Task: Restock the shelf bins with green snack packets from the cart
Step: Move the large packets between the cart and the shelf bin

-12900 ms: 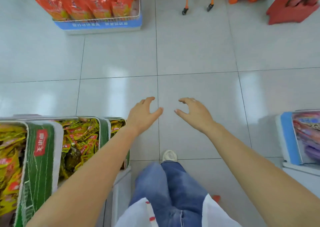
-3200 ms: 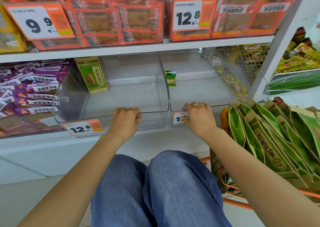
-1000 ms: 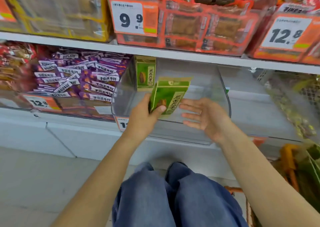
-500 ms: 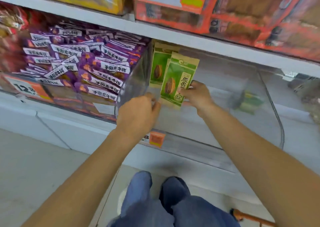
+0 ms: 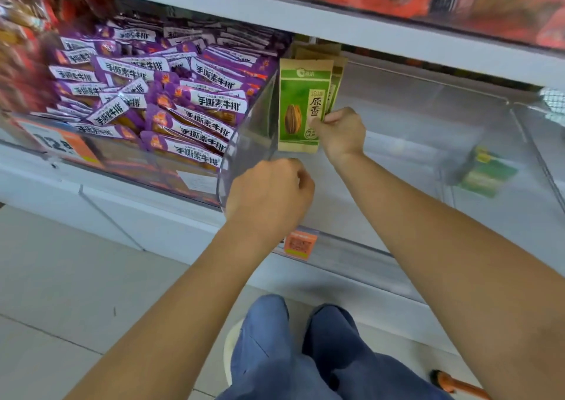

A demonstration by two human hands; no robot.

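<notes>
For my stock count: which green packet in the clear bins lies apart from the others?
The small green packet lying alone in the right bin; the others stand upright together in the left bin's corner, where the right hand pinches the front packet.

The green packet (image 5: 301,106) now stands upright against the bin's (image 5: 253,143) left wall.

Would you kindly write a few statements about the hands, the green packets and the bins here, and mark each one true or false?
1. The right hand pinches the front green sunflower seed packet at its right edge. True.
2. That packet lies flat on the bin floor. False: it stands upright against the left wall of the clear bin.
3. More green packets stand behind the front one. True.
4. The left hand holds a second packet. False: its fingers are curled at the bin's front edge, with no packet in it.
5. The bin to the left holds purple snack packets. True.
</notes>
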